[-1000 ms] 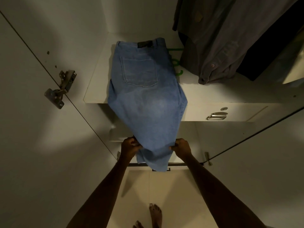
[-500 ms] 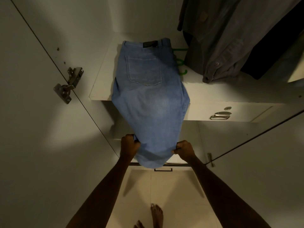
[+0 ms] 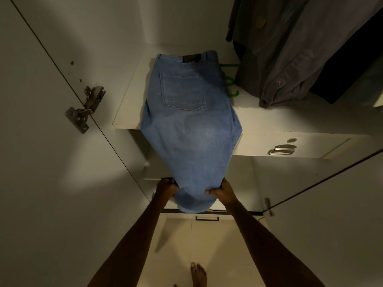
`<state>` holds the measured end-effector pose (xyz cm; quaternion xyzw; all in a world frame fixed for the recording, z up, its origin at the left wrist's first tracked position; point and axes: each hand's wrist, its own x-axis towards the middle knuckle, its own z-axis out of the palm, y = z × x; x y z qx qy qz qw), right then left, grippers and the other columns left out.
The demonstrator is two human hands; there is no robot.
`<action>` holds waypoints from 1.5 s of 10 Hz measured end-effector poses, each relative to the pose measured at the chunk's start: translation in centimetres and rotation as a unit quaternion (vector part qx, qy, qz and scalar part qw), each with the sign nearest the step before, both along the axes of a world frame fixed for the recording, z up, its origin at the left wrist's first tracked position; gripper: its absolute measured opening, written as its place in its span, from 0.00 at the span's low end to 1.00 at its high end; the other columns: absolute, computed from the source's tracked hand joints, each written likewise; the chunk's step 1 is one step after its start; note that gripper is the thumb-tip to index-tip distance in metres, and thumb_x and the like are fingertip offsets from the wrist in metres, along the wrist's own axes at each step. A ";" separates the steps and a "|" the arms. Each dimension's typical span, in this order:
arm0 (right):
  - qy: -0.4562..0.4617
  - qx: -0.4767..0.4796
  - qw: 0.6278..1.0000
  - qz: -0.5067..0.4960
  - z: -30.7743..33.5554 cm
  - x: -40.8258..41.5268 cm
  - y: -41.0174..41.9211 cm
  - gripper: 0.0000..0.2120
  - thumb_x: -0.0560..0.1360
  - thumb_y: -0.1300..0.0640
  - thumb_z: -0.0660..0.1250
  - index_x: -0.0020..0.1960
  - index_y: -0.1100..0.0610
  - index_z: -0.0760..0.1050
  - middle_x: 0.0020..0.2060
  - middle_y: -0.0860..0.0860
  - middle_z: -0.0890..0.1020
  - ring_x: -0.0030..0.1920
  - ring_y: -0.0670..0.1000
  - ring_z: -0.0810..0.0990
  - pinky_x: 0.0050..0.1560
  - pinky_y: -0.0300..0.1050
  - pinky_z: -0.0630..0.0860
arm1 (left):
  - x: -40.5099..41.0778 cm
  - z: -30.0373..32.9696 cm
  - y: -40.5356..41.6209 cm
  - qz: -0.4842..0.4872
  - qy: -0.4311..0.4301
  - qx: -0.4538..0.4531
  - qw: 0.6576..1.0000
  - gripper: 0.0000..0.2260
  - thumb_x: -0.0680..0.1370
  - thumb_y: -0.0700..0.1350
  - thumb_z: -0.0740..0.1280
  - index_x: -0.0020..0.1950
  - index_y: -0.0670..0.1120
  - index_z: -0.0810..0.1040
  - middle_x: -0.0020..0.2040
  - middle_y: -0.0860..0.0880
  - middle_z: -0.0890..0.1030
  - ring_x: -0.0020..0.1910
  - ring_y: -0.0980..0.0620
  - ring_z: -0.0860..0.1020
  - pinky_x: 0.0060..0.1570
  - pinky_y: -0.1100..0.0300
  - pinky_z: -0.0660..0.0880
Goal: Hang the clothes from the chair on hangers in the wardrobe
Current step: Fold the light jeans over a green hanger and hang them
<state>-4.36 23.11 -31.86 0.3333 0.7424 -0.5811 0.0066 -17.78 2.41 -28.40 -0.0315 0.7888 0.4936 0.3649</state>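
Fingers of left hand (image 3: 165, 187) and right hand (image 3: 222, 190) clamped on folded light-blue denim jeans (image 3: 189, 121), waist end lying beyond them on white wardrobe shelf (image 3: 290, 119). Risk: uneven pull, dragging jeans off, snagging green plastic hanger (image 3: 230, 83) beside waistband.

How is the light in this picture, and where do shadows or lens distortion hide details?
Head view: dim overall; one brighter patch falls on the left door; the jeans and shelf are readable; the hanging shirt and both forearms are in deep shadow; the wide lens bends the door edges.
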 end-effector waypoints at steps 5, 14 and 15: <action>-0.014 -0.155 0.986 0.067 4.2 4.4 -2.2 0.25 0.56 0.65 0.70 0.52 0.52 0.79 0.48 0.50 0.84 0.51 0.54 0.80 0.47 0.44 0.78 | 8.3 1.0 -6.7 -0.108 -0.007 0.122 0.987 0.28 0.63 0.47 0.82 0.62 0.48 0.83 0.57 0.48 0.86 0.58 0.46 0.83 0.60 0.44 0.79; 0.111 -0.338 0.934 -0.046 10.4 29.9 -12.9 0.27 0.69 0.63 0.76 0.67 0.64 0.77 0.62 0.59 0.83 0.63 0.62 0.81 0.65 0.61 0.75 | 26.9 8.4 -12.3 -0.039 -0.110 0.217 0.969 0.31 0.67 0.47 0.80 0.68 0.44 0.78 0.63 0.44 0.83 0.61 0.42 0.82 0.64 0.42 0.77; 0.119 -0.325 0.937 -0.054 11.7 31.2 -11.6 0.30 0.66 0.64 0.77 0.67 0.62 0.77 0.63 0.59 0.82 0.63 0.62 0.81 0.67 0.64 0.74 | 32.0 6.3 -13.4 -0.028 -0.122 0.171 0.977 0.29 0.67 0.51 0.81 0.65 0.45 0.81 0.59 0.47 0.85 0.57 0.45 0.84 0.61 0.46 0.79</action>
